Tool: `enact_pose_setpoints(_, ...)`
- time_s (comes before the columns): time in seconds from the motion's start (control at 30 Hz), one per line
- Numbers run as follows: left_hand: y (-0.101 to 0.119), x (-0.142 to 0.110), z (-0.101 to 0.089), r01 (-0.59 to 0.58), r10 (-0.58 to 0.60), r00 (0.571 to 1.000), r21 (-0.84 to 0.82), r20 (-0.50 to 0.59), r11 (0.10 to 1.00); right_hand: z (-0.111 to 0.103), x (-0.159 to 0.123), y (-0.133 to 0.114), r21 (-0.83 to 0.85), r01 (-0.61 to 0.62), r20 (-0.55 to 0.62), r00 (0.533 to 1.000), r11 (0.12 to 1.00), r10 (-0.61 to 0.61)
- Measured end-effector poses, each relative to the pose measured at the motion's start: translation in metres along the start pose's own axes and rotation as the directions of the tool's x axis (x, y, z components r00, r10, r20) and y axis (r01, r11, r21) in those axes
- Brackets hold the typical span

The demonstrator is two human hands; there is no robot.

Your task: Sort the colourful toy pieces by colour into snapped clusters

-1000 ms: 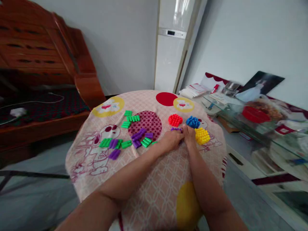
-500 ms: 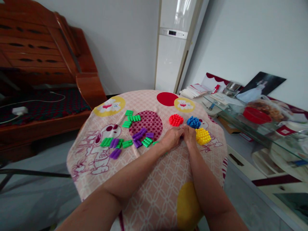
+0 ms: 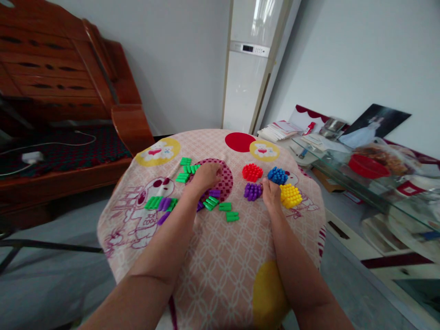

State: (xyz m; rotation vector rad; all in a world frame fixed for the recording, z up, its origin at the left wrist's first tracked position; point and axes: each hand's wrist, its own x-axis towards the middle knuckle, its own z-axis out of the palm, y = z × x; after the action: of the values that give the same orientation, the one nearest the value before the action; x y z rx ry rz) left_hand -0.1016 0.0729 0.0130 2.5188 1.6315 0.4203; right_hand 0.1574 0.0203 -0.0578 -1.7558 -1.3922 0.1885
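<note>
My left hand [image 3: 207,176] reaches over the dark red checked circle on the cloth. It covers part of the purple and green plastic pieces there, and its fingertips are mostly hidden. My right hand [image 3: 271,194] rests between a purple cluster of knobbly pieces [image 3: 253,191] and a yellow cluster [image 3: 290,195]. Its fingers are closed together; what they hold, if anything, is hidden. A red cluster [image 3: 252,172] and a blue cluster [image 3: 277,175] sit just beyond. Short green pieces joined in rows [image 3: 232,216] lie nearer me, and a purple pair [image 3: 214,193] is beside my left hand.
A patterned cloth [image 3: 220,266] covers the round table. More green pieces [image 3: 153,202] lie at its left. A glass-topped cabinet [image 3: 330,169] with papers, a bag and a red bowl [image 3: 368,166] stands at the right. A wooden bench [image 3: 127,128] is at the left.
My left hand has moved away from my right hand, leftward to the checked circle. The purple cluster and the nearer green pieces are now uncovered. My right hand has stayed nearly in place.
</note>
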Motion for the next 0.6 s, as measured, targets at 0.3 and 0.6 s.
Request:
enact_pose_setpoints(0.3,-0.047,0.004,0.009,0.044,-0.052,0.962,0.034,0.269,0.998,0.0,0.002,0.002,-0.005,-0.01,0.022,1.0,1.0,0.01)
enact_pose_setpoints(0.6,0.023,-0.001,0.007,-0.214,0.264,0.96,-0.361,0.095,0.908,0.001,0.0,0.003,-0.007,0.017,0.013,1.0,1.0,-0.017)
